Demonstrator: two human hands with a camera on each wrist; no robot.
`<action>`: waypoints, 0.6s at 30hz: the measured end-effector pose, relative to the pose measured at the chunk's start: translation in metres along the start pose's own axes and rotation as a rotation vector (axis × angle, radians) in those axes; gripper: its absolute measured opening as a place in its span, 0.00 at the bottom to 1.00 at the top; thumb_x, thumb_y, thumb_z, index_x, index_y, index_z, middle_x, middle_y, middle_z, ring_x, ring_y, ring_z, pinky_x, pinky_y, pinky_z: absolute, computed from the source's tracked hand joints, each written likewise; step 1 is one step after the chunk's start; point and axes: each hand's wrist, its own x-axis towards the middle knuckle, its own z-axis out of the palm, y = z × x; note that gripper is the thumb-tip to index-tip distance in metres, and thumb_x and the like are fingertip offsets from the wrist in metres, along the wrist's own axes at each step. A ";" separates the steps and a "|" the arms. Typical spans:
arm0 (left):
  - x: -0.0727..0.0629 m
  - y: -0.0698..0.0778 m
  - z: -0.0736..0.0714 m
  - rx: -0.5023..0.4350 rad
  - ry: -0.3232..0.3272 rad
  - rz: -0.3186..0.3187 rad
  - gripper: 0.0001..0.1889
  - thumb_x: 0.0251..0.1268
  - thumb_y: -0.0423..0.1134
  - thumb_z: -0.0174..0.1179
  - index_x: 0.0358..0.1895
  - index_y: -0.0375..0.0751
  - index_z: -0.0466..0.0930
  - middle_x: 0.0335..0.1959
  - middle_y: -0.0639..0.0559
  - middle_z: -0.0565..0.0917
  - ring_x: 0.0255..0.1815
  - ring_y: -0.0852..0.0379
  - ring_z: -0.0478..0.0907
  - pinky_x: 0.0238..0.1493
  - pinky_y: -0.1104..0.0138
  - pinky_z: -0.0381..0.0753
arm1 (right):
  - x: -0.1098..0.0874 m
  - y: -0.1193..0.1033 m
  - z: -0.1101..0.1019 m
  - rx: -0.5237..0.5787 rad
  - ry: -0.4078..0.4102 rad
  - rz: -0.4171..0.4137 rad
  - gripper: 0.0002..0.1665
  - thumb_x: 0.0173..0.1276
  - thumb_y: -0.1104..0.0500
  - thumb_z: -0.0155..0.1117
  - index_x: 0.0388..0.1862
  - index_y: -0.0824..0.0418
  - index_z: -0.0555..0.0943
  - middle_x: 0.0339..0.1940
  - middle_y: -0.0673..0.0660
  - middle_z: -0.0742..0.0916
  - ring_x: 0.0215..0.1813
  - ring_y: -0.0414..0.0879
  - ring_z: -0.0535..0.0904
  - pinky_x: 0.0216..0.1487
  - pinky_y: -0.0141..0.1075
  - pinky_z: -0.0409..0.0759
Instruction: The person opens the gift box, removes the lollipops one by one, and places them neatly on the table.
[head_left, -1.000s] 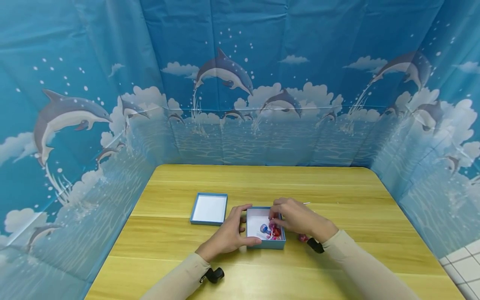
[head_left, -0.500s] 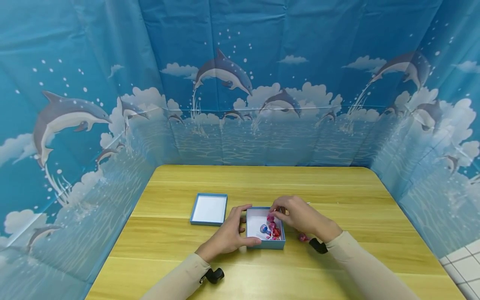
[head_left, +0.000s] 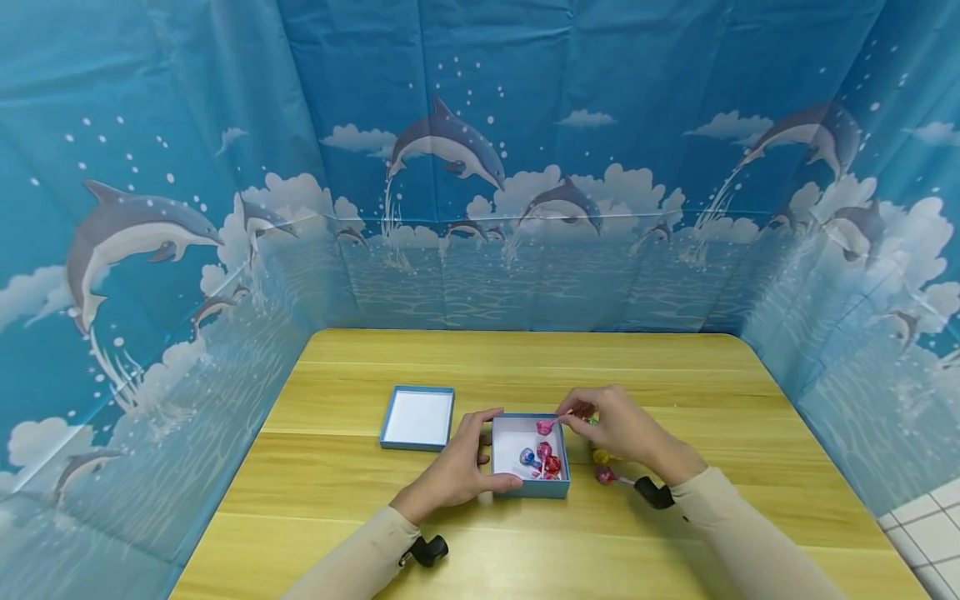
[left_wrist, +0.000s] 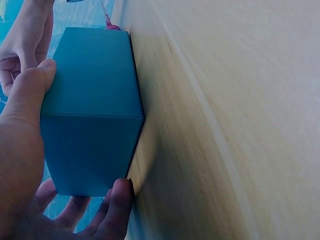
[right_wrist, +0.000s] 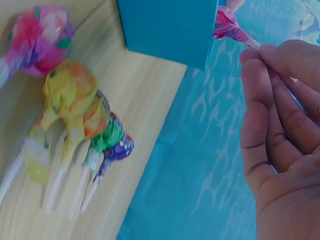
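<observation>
A small blue box [head_left: 528, 491] with a white inside stands on the table. My left hand [head_left: 459, 468] grips it from the left, its thumb at the near wall and its fingers bent round the side. In the right wrist view, my right hand [right_wrist: 285, 115] pinches the stick of a pink lollipop [right_wrist: 229, 25] between thumb and forefinger. In the head view that lollipop's wrapped head is over the box's far right corner. Inside the box lie a blue lollipop [head_left: 528, 457], a red one [head_left: 553, 464] and a dark pink one [head_left: 544, 450].
The box's shallow lid [head_left: 418, 418] lies inside-up at the left. Right of the box are a pink lollipop [right_wrist: 42, 40], a yellow one [right_wrist: 70, 92], a green one [right_wrist: 107, 135] and a purple one [right_wrist: 121, 149]. A dolphin-print curtain [head_left: 480, 275] hangs behind the table.
My right hand has drawn back to the right and away from me, with the pinched lollipop's stick now showing. Yellow and green lollipops have come into view beneath it. My left hand has stayed on the box.
</observation>
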 end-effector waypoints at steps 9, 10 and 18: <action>0.000 0.000 -0.001 0.014 0.005 0.000 0.60 0.71 0.51 0.87 0.96 0.50 0.55 0.82 0.42 0.70 0.68 0.52 0.78 0.65 0.66 0.87 | -0.011 0.007 -0.017 0.024 0.077 0.034 0.06 0.82 0.64 0.79 0.48 0.52 0.95 0.41 0.44 0.96 0.41 0.32 0.87 0.44 0.41 0.92; 0.000 0.000 -0.001 0.015 0.005 0.001 0.60 0.71 0.51 0.87 0.96 0.50 0.55 0.82 0.42 0.70 0.67 0.52 0.78 0.65 0.66 0.87 | -0.012 0.008 -0.019 0.024 0.085 0.041 0.06 0.82 0.64 0.79 0.48 0.52 0.95 0.41 0.45 0.96 0.41 0.32 0.87 0.44 0.40 0.92; 0.001 -0.001 0.000 0.002 0.000 0.003 0.60 0.71 0.51 0.86 0.96 0.50 0.55 0.83 0.41 0.69 0.68 0.52 0.78 0.64 0.67 0.87 | -0.025 0.026 -0.027 -0.012 0.151 0.054 0.07 0.79 0.63 0.82 0.47 0.50 0.96 0.40 0.45 0.96 0.40 0.30 0.86 0.44 0.42 0.91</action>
